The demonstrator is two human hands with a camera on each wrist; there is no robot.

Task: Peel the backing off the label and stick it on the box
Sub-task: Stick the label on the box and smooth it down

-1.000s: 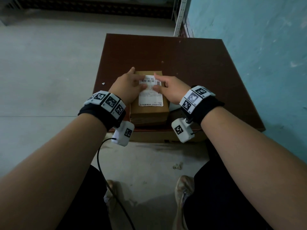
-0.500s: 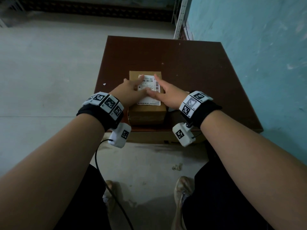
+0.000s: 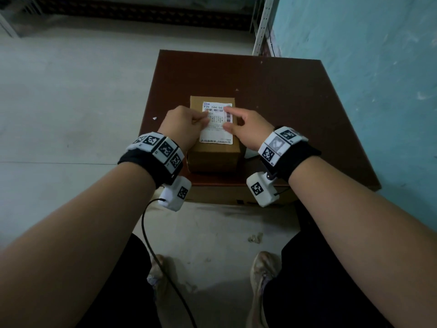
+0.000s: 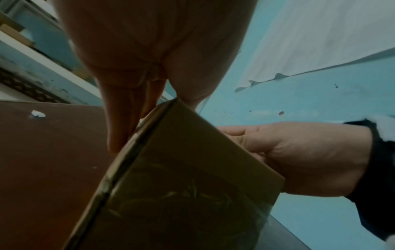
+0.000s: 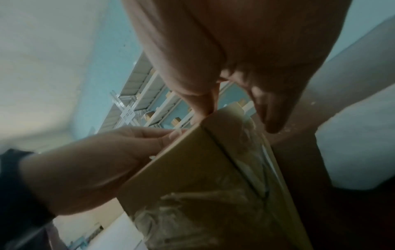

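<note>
Sitting near the front edge of a dark brown table (image 3: pixel 272 91), a small cardboard box (image 3: pixel 214 157) carries a white printed label (image 3: pixel 217 125) that lies flat on its top face, running from near the far edge to near the front edge. The left hand (image 3: pixel 183 126) rests at the label's left border with its fingers curled in, the thumb and first finger meeting right at the paper's edge; whether they actually pinch the edge or only press on it is hard to judge from the head view. In the left wrist view the other fingers (image 4: pixel 119 118) point down along the box's left side toward the tabletop. The right hand (image 3: pixel 246 129) lies on the right part of the label with relaxed, mostly straight fingers: the index finger reaches to the barcode near the far end, and the thumb presses lower down, around the middle of the label, gripping nothing. Both wrists wear black bands with white coded marker blocks. A tiny white scrap (image 3: pixel 154 118) lies on the table left of the box, well apart from it. A pale sheet (image 3: pixel 248 153) shows just right of the box, partly hidden behind the right wrist. A light blue wall (image 3: pixel 366 55) runs along the table's right side.
</note>
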